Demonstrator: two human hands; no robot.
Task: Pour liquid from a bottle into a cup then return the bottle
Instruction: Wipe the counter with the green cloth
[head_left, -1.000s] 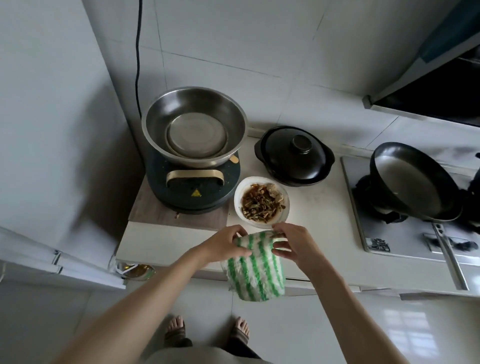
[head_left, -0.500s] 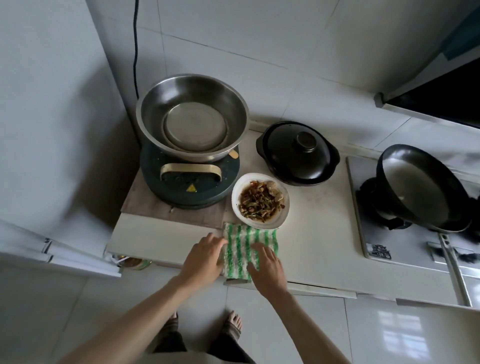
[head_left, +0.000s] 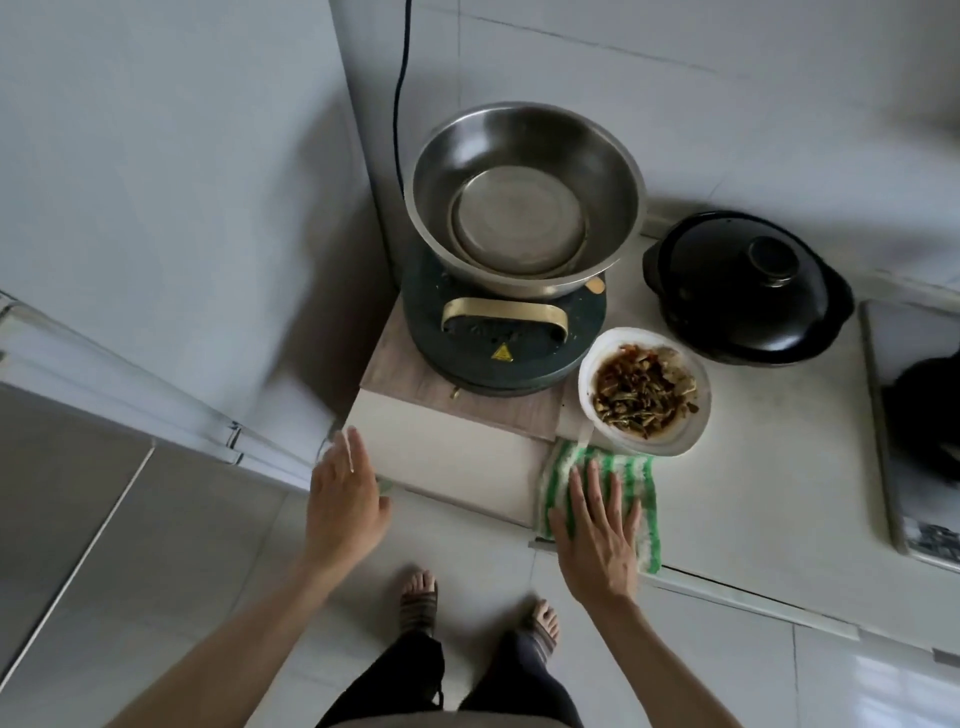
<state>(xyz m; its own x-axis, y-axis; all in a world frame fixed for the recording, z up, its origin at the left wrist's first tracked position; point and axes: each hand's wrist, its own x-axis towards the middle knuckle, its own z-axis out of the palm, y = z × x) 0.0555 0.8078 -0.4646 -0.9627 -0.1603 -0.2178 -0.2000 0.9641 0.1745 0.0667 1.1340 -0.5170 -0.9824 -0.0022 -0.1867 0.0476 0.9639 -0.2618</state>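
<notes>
Smooth pale counter (head_left: 753, 467), glossy tiled wall. Right hand (head_left: 597, 535) flat, fingers spread, pressing a nubby green-striped cloth (head_left: 636, 470) at the counter edge. Left hand (head_left: 343, 499) open, holding nothing, off the counter's left corner. Beyond the cloth: white dish of food (head_left: 644, 397), round steel basin (head_left: 527, 200). Bottle and cup not visible.

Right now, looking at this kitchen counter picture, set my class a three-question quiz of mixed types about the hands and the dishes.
1. True or false: the right hand lies with straight fingers on the green-and-white striped cloth.
2. Multiple choice: what stands directly behind the cloth? A) the black lidded pot B) the white bowl of cooked food C) the steel basin
3. Fill in: the left hand holds ____ and hovers off the counter's left corner.

Key: 1 true; 2 B; 3 nothing.
</notes>
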